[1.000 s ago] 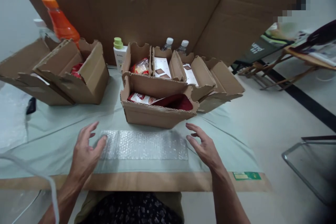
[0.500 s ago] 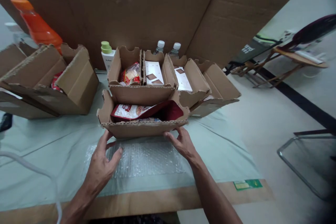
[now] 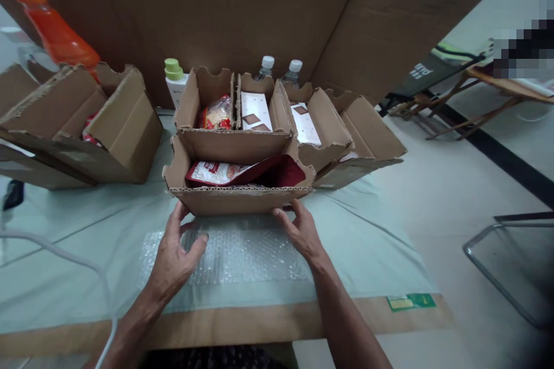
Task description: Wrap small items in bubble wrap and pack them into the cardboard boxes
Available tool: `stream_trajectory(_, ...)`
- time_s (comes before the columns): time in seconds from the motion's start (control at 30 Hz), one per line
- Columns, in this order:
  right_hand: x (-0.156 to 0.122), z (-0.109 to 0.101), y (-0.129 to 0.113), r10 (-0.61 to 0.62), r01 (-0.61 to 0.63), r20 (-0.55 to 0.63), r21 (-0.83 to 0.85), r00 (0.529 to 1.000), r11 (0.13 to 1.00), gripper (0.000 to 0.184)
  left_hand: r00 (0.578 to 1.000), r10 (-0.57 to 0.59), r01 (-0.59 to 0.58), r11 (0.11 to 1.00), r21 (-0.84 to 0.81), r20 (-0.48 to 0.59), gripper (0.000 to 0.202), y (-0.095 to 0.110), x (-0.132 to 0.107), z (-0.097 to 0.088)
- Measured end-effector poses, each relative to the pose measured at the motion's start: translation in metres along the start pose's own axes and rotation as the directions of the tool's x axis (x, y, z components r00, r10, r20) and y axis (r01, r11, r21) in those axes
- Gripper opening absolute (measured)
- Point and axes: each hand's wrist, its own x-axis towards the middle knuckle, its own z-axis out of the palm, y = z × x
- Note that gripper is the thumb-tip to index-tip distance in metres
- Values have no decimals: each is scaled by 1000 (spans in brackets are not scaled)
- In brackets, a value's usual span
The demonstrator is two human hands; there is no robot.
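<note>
An open cardboard box (image 3: 238, 202) stands in front of the other boxes, in the middle of the view. Inside it lies a red and white food pouch (image 3: 223, 173). My left hand (image 3: 177, 256) is at the box's lower left corner, fingertips against it and thumb spread well apart. At the lower right corner, my right hand (image 3: 300, 233) has its fingers spread, with the thumb near the front wall and some fingertips hidden by the box edge. Under and before the hands lies clear bubble wrap (image 3: 246, 256) on a pale green cloth (image 3: 359, 248).
Behind are cardboard boxes with a red snack packet (image 3: 216, 114) and white cartons (image 3: 255, 109). A green-capped bottle (image 3: 174, 78) and two white-capped bottles stand further back. More boxes (image 3: 130, 144) and an orange bottle (image 3: 60, 34) are left. A pale cable (image 3: 64, 253) crosses the left side.
The view has shifted slightly, so the boxes appear a little higher in the picture. Both hands stay at the front box's lower corners, almost unchanged.
</note>
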Motion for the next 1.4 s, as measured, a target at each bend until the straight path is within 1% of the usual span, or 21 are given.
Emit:
stream_trajectory(0.1, -27, -11, -5, -10, -2, -127, -91, 992, 996, 40, 1000, -2, 3, 989, 146, -5, 75, 3, -13, -25)
stream_trajectory(0.17, -46, -5, -17, -48, 26, -151, -147, 987, 989, 34, 1000, 14, -15, 959, 281, 6, 57, 7, -23, -43)
stream_trajectory(0.2, -55, 4, -25, -81, 62, -108, -167, 991, 984, 32, 999, 41, -49, 940, 337, 30, 47, 8, -27, -49)
stream_trajectory(0.27, -67, 31, -43, -171, 186, 93, -185, 981, 965, 30, 987, 111, -149, 901, 408, 114, 35, 7, -33, -56)
stream_trajectory(0.3, -72, 46, -51, -217, 261, 228, -184, 949, 948, 31, 976, 141, -200, 880, 431, 164, 32, 4, -35, -57)
stream_trajectory(0.37, -78, 67, -56, -271, 388, 457, -184, 847, 903, 35, 957, 151, -256, 843, 473, 249, 30, -5, -37, -55)
stream_trajectory(0.4, -81, 68, -52, -266, 420, 518, -205, 813, 884, 37, 951, 143, -266, 831, 489, 275, 29, -10, -37, -54)
stream_trajectory(0.43, -84, 63, -45, -243, 425, 536, -247, 808, 871, 37, 947, 139, -272, 827, 492, 291, 28, -16, -37, -54)
stream_trajectory(0.5, -92, 32, -21, -163, 348, 439, -382, 884, 856, 34, 939, 152, -286, 844, 454, 310, 27, -24, -36, -55)
stream_trajectory(0.57, -99, -10, 2, -92, 188, 205, -519, 974, 834, 33, 936, 187, -300, 867, 397, 299, 26, -29, -37, -59)
stream_trajectory(0.63, -101, -43, 15, -85, 85, 28, -584, 996, 808, 34, 950, 216, -293, 864, 409, 224, 28, -30, -37, -67)
stream_trajectory(0.67, -97, -52, 17, -104, 81, -5, -593, 995, 801, 34, 961, 220, -272, 850, 452, 165, 30, -30, -38, -71)
stream_trajectory(0.77, -75, -43, 10, -158, 176, 83, -584, 984, 792, 32, 984, 178, -140, 739, 659, 8, 40, -33, -41, -84)
stream_trajectory(0.83, -56, -23, 3, -118, 205, 184, -590, 976, 781, 34, 993, 119, -66, 643, 763, -14, 45, -38, -44, -88)
stream_trajectory(0.9, -44, -7, 0, -47, 191, 247, -601, 968, 776, 32, 996, 86, -62, 597, 800, 14, 41, -44, -47, -85)
stream_trajectory(1.0, -44, -2, -3, -13, 166, 268, -555, 963, 815, 13, 993, 117, -85, 634, 768, 14, 24, -47, -51, -75)
stream_trajectory(1.07, -56, -8, -9, 1, 122, 252, -470, 968, 874, 11, 992, 122, -80, 697, 713, -8, 17, -45, -51, -74)
stream_trajectory(1.2, -96, -5, -36, 96, -48, 316, -156, 944, 987, 12, 997, -19, 60, 786, 615, -74, 17, -32, -33, -99)
stream_trajectory(1.23, -106, 3, -44, 112, -97, 353, -61, 929, 993, 13, 993, -44, 99, 784, 612, -105, 19, -29, -24, -107)
stream_trajectory(1.3, -124, 27, -57, 128, -189, 429, 102, 894, 977, 30, 989, -22, 111, 778, 618, -149, 26, -23, 0, -115)
stream_trajectory(1.4, -143, 72, -68, 136, -282, 512, 219, 848, 934, 58, 981, 125, -5, 788, 616, -151, 47, -20, 41, -110)
